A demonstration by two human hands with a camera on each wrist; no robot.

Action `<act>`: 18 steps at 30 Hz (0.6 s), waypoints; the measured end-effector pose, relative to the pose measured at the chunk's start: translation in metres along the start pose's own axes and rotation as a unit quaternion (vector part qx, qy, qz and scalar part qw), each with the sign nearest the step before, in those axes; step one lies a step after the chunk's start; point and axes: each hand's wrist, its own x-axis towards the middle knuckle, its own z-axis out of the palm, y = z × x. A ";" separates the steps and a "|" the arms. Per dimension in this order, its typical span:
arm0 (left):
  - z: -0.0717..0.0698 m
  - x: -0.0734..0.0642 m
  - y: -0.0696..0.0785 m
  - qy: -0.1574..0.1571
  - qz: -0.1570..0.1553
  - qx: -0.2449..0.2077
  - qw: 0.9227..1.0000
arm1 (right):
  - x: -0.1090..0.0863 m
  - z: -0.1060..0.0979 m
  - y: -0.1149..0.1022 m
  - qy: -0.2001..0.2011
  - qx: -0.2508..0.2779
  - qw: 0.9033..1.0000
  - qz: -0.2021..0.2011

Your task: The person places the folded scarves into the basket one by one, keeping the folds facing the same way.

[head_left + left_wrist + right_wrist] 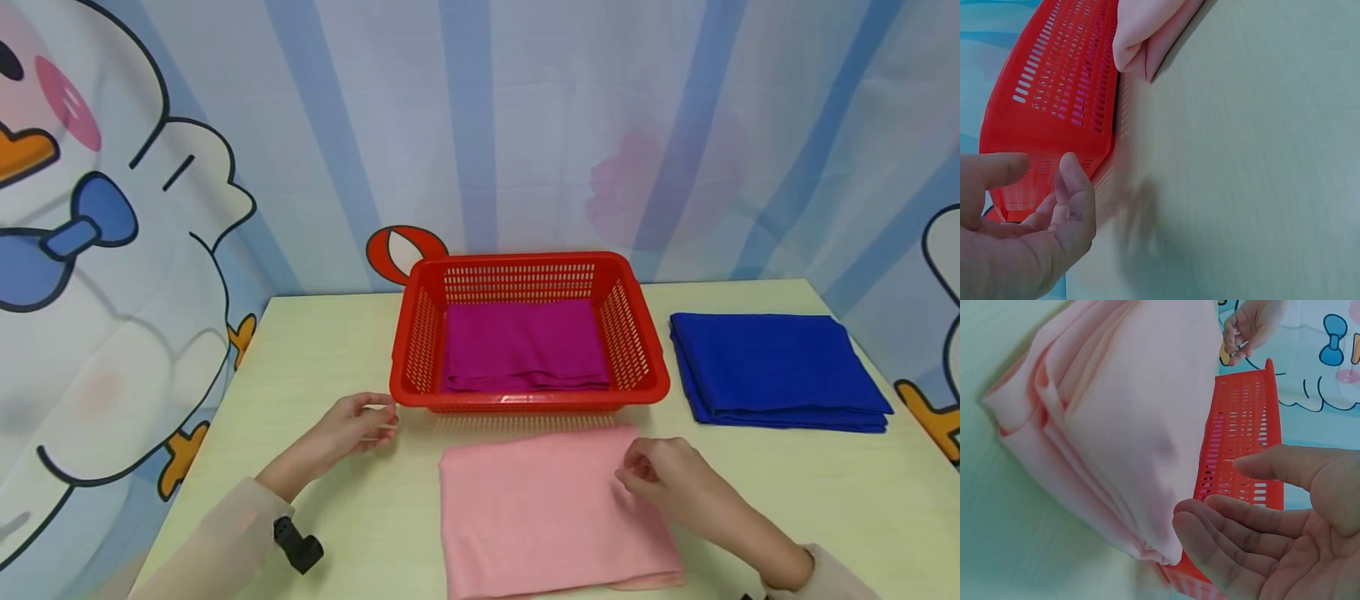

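"What lies farthest left?"

"The person's left hand (358,425), loosely curved and holding nothing, just beside the near left corner of the red basket (525,400)."

"And the pink cloth (551,517)?"

"Folded on the tabletop (330,333), in front of the basket, rightward of that hand and apart from it; its longer side seems to run left to right."

"Which hand is nearer?"

"The right hand (675,479), at the cloth's right side, thumb and fingers parted, gripping nothing; whether it touches is unclear. Farther right lies a folded blue cloth (780,367)."

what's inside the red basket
A folded magenta cloth lies on the floor of the red basket. It covers much of that floor, so anything beneath the cloth can't be seen.
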 end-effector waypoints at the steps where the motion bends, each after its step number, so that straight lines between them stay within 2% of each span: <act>1: 0.001 -0.001 0.000 -0.003 0.001 -0.002 1.000 | 0.000 0.000 0.001 0.002 -0.001 1.000 0.005; 10: 0.012 -0.011 -0.005 -0.049 0.017 -0.016 0.999 | 0.002 -0.001 0.011 0.007 -0.002 0.999 0.032; 18: 0.021 -0.018 -0.007 -0.083 0.032 -0.020 0.996 | 0.002 -0.004 0.019 0.027 0.006 0.998 0.049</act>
